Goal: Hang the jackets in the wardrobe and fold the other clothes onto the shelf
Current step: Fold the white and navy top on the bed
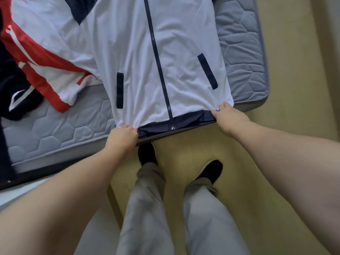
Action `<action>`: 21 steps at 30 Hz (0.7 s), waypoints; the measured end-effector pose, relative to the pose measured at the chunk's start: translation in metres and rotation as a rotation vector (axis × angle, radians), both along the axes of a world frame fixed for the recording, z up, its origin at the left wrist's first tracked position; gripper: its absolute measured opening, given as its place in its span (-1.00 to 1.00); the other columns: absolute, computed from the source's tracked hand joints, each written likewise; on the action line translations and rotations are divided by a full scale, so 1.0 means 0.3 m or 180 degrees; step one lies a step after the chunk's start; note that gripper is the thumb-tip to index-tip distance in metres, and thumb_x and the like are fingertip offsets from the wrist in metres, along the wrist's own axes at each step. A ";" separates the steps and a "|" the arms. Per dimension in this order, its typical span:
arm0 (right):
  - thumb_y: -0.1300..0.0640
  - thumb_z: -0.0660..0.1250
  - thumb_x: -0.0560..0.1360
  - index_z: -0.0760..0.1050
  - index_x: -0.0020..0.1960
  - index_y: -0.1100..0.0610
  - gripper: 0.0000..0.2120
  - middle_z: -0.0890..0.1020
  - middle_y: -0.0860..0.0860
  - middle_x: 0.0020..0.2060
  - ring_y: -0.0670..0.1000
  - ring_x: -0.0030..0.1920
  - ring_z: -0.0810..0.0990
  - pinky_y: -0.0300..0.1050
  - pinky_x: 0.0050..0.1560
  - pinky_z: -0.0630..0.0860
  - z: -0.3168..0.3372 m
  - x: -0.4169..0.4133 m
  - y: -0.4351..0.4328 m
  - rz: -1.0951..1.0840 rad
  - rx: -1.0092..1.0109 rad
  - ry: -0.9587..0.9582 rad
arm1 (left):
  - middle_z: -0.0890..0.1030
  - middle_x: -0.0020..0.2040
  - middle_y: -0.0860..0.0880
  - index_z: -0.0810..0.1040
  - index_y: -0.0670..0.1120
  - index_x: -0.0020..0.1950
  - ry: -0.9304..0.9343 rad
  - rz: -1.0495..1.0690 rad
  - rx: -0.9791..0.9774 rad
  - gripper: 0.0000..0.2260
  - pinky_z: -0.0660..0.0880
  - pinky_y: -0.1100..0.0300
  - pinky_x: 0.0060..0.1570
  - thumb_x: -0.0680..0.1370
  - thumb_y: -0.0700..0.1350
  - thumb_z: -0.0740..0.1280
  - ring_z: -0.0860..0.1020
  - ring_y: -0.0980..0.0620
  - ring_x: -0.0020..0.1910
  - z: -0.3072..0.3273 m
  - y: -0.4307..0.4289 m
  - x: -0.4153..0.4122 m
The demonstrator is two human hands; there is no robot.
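Note:
A white jacket (139,57) with a navy zipper, navy pocket strips and a navy hem band lies spread front-up on the grey quilted mattress (60,133). Its hem reaches the mattress's near edge. My left hand (122,138) pinches the hem's left corner. My right hand (229,116) pinches the hem's right corner. The jacket's upper part runs out of view at the top.
A red and white garment (46,72) lies crumpled on the mattress to the left, partly under the jacket's sleeve. A dark navy garment (12,85) sits at the far left. The yellowish floor (294,89) surrounds the mattress corner, and my legs and black shoes (147,153) stand at its edge.

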State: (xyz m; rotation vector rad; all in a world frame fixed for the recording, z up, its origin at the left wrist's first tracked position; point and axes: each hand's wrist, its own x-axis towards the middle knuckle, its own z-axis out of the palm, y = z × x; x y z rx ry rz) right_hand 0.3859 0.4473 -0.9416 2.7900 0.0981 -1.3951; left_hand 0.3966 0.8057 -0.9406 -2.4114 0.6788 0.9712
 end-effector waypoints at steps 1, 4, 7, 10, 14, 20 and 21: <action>0.37 0.03 0.57 0.19 0.57 0.14 -0.42 0.28 0.19 0.45 0.20 0.49 0.22 0.16 0.38 0.40 -0.004 -0.005 -0.002 0.0074 -0.0005 0.0052 | 0.60 0.16 -0.06 0.53 -0.11 0.30 0.0016 0.0122 0.0040 -0.71 0.53 0.05 -0.08 0.58 -0.19 0.30 0.59 -0.07 0.10 -0.011 -0.013 -0.012; 0.33 0.06 0.57 0.15 0.59 0.13 -0.41 0.23 0.18 0.51 0.19 0.52 0.16 0.15 0.42 0.34 0.008 0.011 -0.006 0.0334 -0.0016 0.0227 | 0.54 0.20 -0.09 0.49 -0.12 0.33 0.0345 0.0672 0.0171 -0.67 0.53 0.01 -0.02 0.56 -0.21 0.29 0.52 -0.09 0.17 -0.010 -0.060 -0.017; 0.21 0.15 0.59 0.35 0.45 0.07 -0.58 0.42 0.13 0.37 0.16 0.40 0.34 0.12 0.32 0.38 0.071 0.076 -0.006 0.0387 0.0000 0.0565 | 0.48 -0.14 0.00 0.57 -0.02 0.12 0.0546 0.1060 0.0404 -0.81 0.42 0.07 -0.15 0.51 -0.14 0.35 0.48 -0.03 -0.16 0.052 -0.141 0.024; 0.23 0.21 0.57 0.48 0.24 0.12 -0.74 0.54 0.07 0.16 0.16 0.13 0.51 0.03 0.06 0.49 0.171 0.170 -0.008 0.0570 0.0065 0.0654 | 0.40 -0.22 0.02 0.45 -0.01 -0.12 0.0569 0.1234 0.0206 -0.91 0.41 0.10 -0.23 0.45 -0.15 0.34 0.44 -0.01 -0.27 0.137 -0.247 0.085; 0.30 0.18 0.57 0.46 0.29 0.20 -0.69 0.56 0.14 0.20 0.19 0.11 0.56 0.00 -0.08 0.49 0.280 0.358 -0.017 0.0801 -0.0091 0.0464 | 0.50 -0.01 -0.04 0.46 -0.07 0.03 0.0480 0.1409 -0.0467 -0.90 0.48 0.04 -0.16 0.55 -0.20 0.21 0.54 -0.12 -0.10 0.218 -0.368 0.209; 0.30 0.17 0.56 0.47 0.09 0.16 -0.82 0.56 0.11 0.12 0.17 0.01 0.53 -0.05 -0.10 0.42 0.310 0.656 -0.057 0.0969 -0.0142 0.0342 | 0.49 0.06 -0.06 0.50 -0.09 0.17 0.0566 0.1601 -0.0680 -0.77 0.55 -0.01 -0.10 0.57 -0.26 0.17 0.54 -0.11 -0.10 0.248 -0.478 0.451; 0.30 0.17 0.55 0.47 0.11 0.15 -0.81 0.55 0.14 0.15 0.18 0.05 0.53 -0.04 -0.06 0.44 0.309 0.698 -0.071 0.0889 -0.0144 0.0322 | 0.50 0.08 -0.06 0.50 -0.09 0.17 0.0625 0.1733 -0.0708 -0.76 0.52 0.01 -0.13 0.56 -0.26 0.16 0.54 -0.09 -0.11 0.251 -0.492 0.481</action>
